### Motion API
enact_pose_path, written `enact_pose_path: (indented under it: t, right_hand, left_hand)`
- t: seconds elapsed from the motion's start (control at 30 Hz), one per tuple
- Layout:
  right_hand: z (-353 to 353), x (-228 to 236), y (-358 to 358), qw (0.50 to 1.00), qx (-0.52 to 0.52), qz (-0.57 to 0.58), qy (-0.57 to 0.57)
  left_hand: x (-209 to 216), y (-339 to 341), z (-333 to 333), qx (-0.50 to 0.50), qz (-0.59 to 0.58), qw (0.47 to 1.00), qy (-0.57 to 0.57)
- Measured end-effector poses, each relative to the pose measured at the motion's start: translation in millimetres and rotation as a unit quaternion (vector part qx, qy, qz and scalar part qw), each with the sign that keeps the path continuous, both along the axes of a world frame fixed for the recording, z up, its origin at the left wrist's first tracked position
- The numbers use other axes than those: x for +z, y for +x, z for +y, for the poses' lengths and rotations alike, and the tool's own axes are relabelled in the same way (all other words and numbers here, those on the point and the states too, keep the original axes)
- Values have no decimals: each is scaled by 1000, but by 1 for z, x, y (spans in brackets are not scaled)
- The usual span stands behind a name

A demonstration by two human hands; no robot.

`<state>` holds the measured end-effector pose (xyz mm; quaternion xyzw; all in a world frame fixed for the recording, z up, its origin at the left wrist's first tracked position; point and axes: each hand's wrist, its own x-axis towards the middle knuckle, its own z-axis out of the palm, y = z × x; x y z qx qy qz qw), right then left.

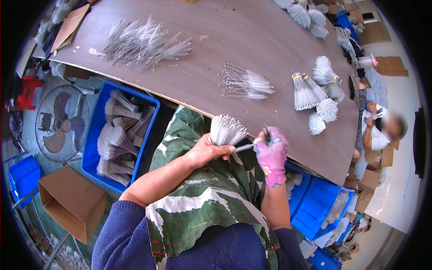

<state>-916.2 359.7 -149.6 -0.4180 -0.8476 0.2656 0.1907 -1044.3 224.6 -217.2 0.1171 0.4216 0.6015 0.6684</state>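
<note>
My bare left hand (203,153) is closed around a fanned bundle of thin wire brushes (226,129), their looped ends pointing up and away. One brush (243,147) sticks out sideways from under the thumb toward the other hand. In a pink flowered fingerless glove, my right hand (272,155) is just right of the bundle, fingers curled together. What those fingers pinch, if anything, I cannot make out. Both hands are over my lap at the table's near edge. A small pile of loose brushes (247,82) lies on the table beyond them.
The brown table (202,49) bears a larger brush heap (141,45) and banded bundles (308,92). A blue bin (101,121) of bundles stands left, near a fan (63,121) and cardboard box (67,202). Blue bins (315,202) stand right; another person (378,130) sits beyond.
</note>
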Motion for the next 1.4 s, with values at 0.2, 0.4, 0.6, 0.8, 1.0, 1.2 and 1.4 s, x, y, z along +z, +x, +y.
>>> enact_pose_path:
  t: [0.2, 0.4, 0.6, 0.8, 1.0, 1.2, 1.4]
  right_hand:
    - [-6, 2, 17, 974, -1, 70, -216]
    - [-9, 21, -10, 925, -26, 115, -362]
    - [-11, -5, -32, 951, 81, 199, -224]
    - [-5, 11, -24, 922, 100, 208, -311]
    - [1, 25, -16, 897, 91, 235, -362]
    - [-2, 19, -10, 919, 103, 195, -326]
    - [24, 30, -23, 912, -27, 305, -274]
  left_hand:
    - [-1, 0, 2, 34, -64, 997, 39]
    - [3, -7, 10, 29, -43, 996, 67]
    - [7, -4, 11, 7, 1, 1000, 22]
    - [19, -4, 5, 10, -22, 998, 60]
    - [21, 0, 4, 21, -42, 998, 50]
    - [11, 11, -1, 23, 23, 997, 68]
    - [-2, -3, 15, 60, 134, 988, 45]
